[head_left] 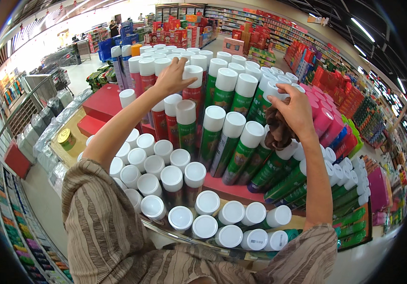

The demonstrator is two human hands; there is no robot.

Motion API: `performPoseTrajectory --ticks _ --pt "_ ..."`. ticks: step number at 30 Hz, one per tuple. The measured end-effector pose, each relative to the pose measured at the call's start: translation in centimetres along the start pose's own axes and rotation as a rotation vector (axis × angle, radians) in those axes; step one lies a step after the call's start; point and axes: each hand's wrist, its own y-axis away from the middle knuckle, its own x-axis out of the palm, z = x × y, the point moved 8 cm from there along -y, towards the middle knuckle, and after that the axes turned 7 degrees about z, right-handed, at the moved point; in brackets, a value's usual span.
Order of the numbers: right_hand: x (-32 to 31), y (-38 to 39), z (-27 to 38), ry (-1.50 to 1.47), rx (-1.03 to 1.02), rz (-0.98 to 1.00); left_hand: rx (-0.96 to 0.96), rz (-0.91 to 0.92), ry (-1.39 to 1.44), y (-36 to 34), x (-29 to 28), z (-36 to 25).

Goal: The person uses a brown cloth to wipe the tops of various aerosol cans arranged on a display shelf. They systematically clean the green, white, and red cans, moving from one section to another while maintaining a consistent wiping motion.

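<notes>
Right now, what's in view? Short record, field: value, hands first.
left hand: at the white cap of a red can; grip unclear
right hand: holding a brown cloth, near white-capped cans
centre: green cans with white caps
right side: pink cans
left side: round yellow tin, red stepped block

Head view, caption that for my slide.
Left hand at a white-capped red cylindrical can, right hand holding a crumpled dark-brown cloth among white-capped green cylindrical cans.
</notes>
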Motion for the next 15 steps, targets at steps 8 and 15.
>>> performPoseTrajectory --ticks 8,15 --pt "-2.2 2.8 1.5 -0.027 0.013 0.003 0.088 0.136 -0.228 6.7 1.7 -1.3" --pt "-3.5 4.7 2.0 -0.007 0.029 -0.001 -0.040 0.335 -0.197 8.1 4.9 -1.3"
